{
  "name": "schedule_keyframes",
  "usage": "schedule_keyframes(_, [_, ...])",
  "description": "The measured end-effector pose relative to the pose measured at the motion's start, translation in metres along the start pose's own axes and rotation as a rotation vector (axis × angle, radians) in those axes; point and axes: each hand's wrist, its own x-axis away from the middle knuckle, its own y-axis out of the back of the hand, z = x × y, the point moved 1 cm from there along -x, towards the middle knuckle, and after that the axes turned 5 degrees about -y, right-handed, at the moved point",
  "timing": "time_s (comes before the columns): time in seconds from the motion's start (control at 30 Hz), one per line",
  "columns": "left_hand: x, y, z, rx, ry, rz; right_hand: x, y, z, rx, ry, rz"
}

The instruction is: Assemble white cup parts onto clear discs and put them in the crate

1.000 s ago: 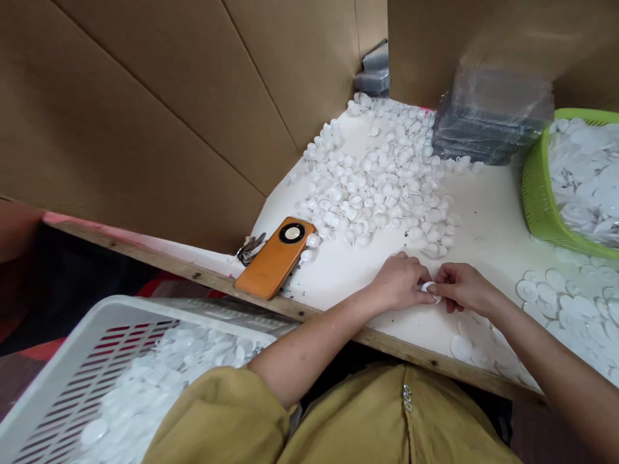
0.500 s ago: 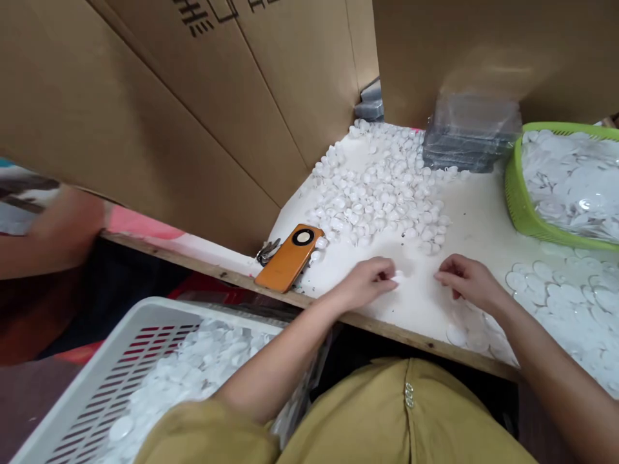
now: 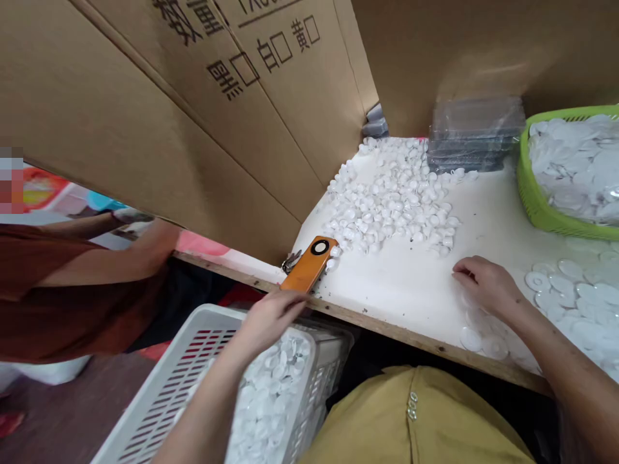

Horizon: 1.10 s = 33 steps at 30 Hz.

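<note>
My left hand (image 3: pixel 275 317) hangs over the near edge of the table, above the white plastic basket (image 3: pixel 206 310). Its fingers are stretched out with the thumb apart, and nothing shows in them. Small white plastic pieces (image 3: pixel 264 406) fill the basket below. My right hand (image 3: pixel 488 285) is over the tabletop, thumb and fingers drawn together; anything between them is hidden. Beside its wrist lie flat, round white discs (image 3: pixel 563 287). Beyond both hands spreads a heap of small white cap-like pieces with loops (image 3: pixel 387 200).
An orange phone (image 3: pixel 307 267) lies at the table edge by some keys (image 3: pixel 291 262). Large cardboard sheets (image 3: pixel 232 148) wall the table. A green basket (image 3: pixel 536 206) of discs and a plastic-wrapped stack (image 3: pixel 476 135) stand behind. At left, another person's arm (image 3: pixel 116 258) reaches past the cardboard.
My left hand has moved left from the tabletop to over the white basket, and its fingers have opened. My right hand stays over the table. The view has turned slightly left.
</note>
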Motion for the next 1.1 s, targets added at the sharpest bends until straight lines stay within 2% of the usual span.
schedule_keyframes(0.03, [-0.019,-0.006,-0.023,0.005,-0.097,-0.085,-0.002,-0.005,0.002,0.000,0.041,-0.005])
schedule_keyframes(0.1, [-0.058,-0.022,-0.066,0.022,-0.312,-0.178,-0.003,-0.014,0.002,-0.012,0.088,-0.053])
schedule_keyframes(0.2, [-0.112,-0.046,-0.112,0.005,-0.499,-0.190,-0.003,-0.018,-0.009,-0.010,0.101,-0.214])
schedule_keyframes(0.33, [-0.162,-0.063,-0.140,-0.074,-0.469,-0.139,-0.004,-0.010,-0.026,0.004,0.087,-0.381])
schedule_keyframes(0.43, [-0.178,-0.066,-0.149,-0.151,-0.422,-0.110,-0.008,-0.007,-0.031,0.011,0.105,-0.389])
schedule_keyframes(0.53, [-0.169,-0.063,-0.147,-0.232,-0.468,-0.084,-0.010,-0.006,-0.032,0.011,0.128,-0.367])
schedule_keyframes(0.6, [-0.146,-0.058,-0.136,-0.289,-0.532,-0.049,-0.009,-0.005,-0.032,-0.005,0.131,-0.372])
schedule_keyframes(0.67, [-0.112,-0.047,-0.113,-0.331,-0.540,-0.008,-0.008,-0.004,-0.031,-0.035,0.134,-0.390])
schedule_keyframes(0.8, [-0.045,-0.017,-0.050,-0.274,-0.327,0.047,-0.005,0.000,-0.027,-0.095,0.164,-0.389])
schedule_keyframes(0.9, [-0.024,-0.004,-0.022,-0.199,-0.153,-0.050,-0.004,0.000,-0.026,-0.113,0.177,-0.376])
schedule_keyframes(0.97, [-0.029,-0.007,-0.025,-0.165,-0.179,-0.172,-0.005,-0.002,-0.027,-0.108,0.173,-0.368])
schedule_keyframes(1.03, [-0.047,-0.018,-0.047,-0.118,-0.324,-0.259,-0.005,-0.003,-0.029,-0.099,0.165,-0.360])
schedule_keyframes(1.1, [-0.072,-0.034,-0.078,-0.070,-0.497,-0.263,-0.006,-0.005,-0.032,-0.087,0.153,-0.365])
